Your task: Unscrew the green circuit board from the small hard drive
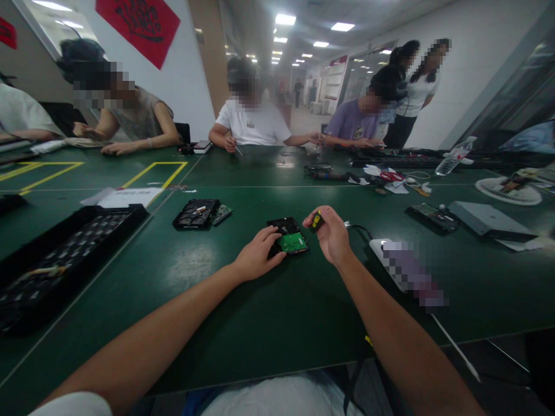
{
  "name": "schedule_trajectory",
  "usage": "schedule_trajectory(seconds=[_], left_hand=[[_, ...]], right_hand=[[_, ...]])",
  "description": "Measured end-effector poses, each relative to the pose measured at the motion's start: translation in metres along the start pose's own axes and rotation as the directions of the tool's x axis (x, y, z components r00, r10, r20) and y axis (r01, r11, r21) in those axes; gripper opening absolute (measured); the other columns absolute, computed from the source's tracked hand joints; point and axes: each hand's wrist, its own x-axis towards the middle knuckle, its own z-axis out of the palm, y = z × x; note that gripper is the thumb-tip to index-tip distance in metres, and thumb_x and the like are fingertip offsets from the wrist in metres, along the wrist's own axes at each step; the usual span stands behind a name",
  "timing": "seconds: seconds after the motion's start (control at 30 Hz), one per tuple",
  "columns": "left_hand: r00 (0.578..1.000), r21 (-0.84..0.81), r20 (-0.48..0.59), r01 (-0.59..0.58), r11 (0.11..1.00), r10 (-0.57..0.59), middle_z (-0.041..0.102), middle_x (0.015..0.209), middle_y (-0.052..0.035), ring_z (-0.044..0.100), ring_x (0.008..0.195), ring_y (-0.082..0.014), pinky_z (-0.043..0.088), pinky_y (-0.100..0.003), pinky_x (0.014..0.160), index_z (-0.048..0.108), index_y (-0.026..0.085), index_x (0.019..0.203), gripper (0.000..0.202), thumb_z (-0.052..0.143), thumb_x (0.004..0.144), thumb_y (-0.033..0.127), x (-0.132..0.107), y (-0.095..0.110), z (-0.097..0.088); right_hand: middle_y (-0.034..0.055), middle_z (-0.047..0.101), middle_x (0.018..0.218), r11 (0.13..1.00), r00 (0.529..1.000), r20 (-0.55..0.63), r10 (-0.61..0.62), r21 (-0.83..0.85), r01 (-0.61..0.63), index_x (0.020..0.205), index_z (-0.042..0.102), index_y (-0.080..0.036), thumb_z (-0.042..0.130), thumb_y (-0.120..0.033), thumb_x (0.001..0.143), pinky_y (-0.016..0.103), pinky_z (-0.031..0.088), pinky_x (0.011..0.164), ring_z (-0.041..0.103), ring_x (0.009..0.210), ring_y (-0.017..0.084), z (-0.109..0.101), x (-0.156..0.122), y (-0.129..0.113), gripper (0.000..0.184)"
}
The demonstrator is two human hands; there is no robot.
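A hard drive (292, 242) with a green circuit board facing up lies flat on the green table in front of me. My left hand (259, 254) grips its left side, with the thumb along the near edge and the fingers over the top. In my right hand (333, 234) is a screwdriver (318, 221) with a yellow and black handle. Its thin shaft points down to the right part of the drive; whether the tip touches a screw is too small to tell.
Left of the drive lies a black opened drive (196, 214), beyond a long black tray (73, 254). To the right are a white device with a cable (385, 263), another drive (433, 218), a grey box (489, 219) and a plastic bottle (455, 157). Several people sit or stand across the table.
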Motion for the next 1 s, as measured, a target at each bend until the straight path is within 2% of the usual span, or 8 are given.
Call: schedule_trajectory(seconds=[0.1,0.2,0.37,0.5,0.67,0.8,1.0], left_hand=[[1.0,0.001,0.002,0.001,1.0,-0.001,0.049,0.157,-0.015,0.043,0.15,-0.0339,0.041,-0.054,0.123,0.055,0.02,0.142,0.056,0.062,0.097,0.052,-0.0002,0.0006,-0.001],[1.0,0.01,0.008,0.0,1.0,0.0,0.049,0.157,-0.0159,0.042,0.15,-0.0343,0.041,-0.054,0.124,0.055,0.018,0.142,0.057,0.062,0.097,0.051,-0.0002,0.0006,-0.0012],[1.0,0.024,0.007,-0.01,1.0,0.01,0.049,0.156,-0.0173,0.043,0.149,-0.0339,0.041,-0.054,0.123,0.054,0.017,0.142,0.056,0.06,0.098,0.052,0.0002,-0.0006,0.0003],[1.0,0.028,0.009,-0.008,1.0,0.008,0.05,0.155,-0.0185,0.043,0.149,-0.0336,0.041,-0.053,0.123,0.054,0.016,0.142,0.055,0.058,0.1,0.051,0.0006,-0.0016,0.0014],[1.0,0.027,0.012,-0.011,1.0,0.01,0.049,0.156,-0.0178,0.043,0.149,-0.0337,0.042,-0.055,0.122,0.054,0.017,0.143,0.054,0.057,0.1,0.05,0.0005,-0.0021,0.001],[1.0,0.027,0.008,-0.013,1.0,0.013,0.049,0.155,-0.0181,0.043,0.149,-0.0339,0.042,-0.055,0.122,0.054,0.017,0.143,0.053,0.057,0.101,0.049,0.0003,-0.0027,0.0009],[1.0,0.022,0.005,-0.008,1.0,0.008,0.049,0.156,-0.0176,0.043,0.149,-0.0339,0.042,-0.055,0.122,0.054,0.017,0.143,0.053,0.057,0.101,0.049,0.0,-0.0024,0.0006]], right_hand=[[0.0018,0.068,0.079,1.0,1.0,0.012,0.004,-0.002,-0.004,0.09,0.069,-0.024,0.057,-0.051,0.097,0.035,0.053,0.081,0.066,0.08,0.019,-0.0019,0.0016,-0.0003,0.03],[0.0019,0.068,0.079,1.0,1.0,0.006,-0.002,0.008,0.002,0.09,0.07,-0.023,0.055,-0.051,0.099,0.035,0.053,0.081,0.065,0.08,0.019,-0.0025,0.0023,0.001,0.033],[-0.0022,0.067,0.082,0.999,0.999,-0.04,-0.011,-0.049,0.009,0.09,0.065,-0.025,0.076,-0.048,0.088,0.03,0.051,0.079,0.063,0.079,0.015,0.0,0.0004,0.006,0.026],[-0.0035,0.067,0.081,0.999,0.999,-0.042,0.001,-0.046,-0.003,0.088,0.062,-0.025,0.08,-0.047,0.084,0.03,0.051,0.079,0.064,0.079,0.014,0.0013,-0.001,0.0071,0.028],[-0.0017,0.066,0.085,1.0,1.0,-0.022,-0.018,0.017,0.019,0.089,0.069,-0.024,0.07,-0.046,0.091,0.031,0.052,0.079,0.066,0.08,0.015,-0.0022,0.0012,0.0044,0.022],[0.0012,0.067,0.086,1.0,0.999,-0.022,-0.026,0.008,0.026,0.089,0.074,-0.022,0.061,-0.049,0.096,0.032,0.052,0.082,0.066,0.082,0.016,-0.0044,0.0033,0.0041,0.031],[-0.0023,0.066,0.081,0.998,0.999,-0.047,-0.016,-0.066,0.013,0.089,0.068,-0.024,0.077,-0.046,0.087,0.03,0.05,0.08,0.064,0.08,0.015,-0.0022,0.0014,0.0074,0.023]])
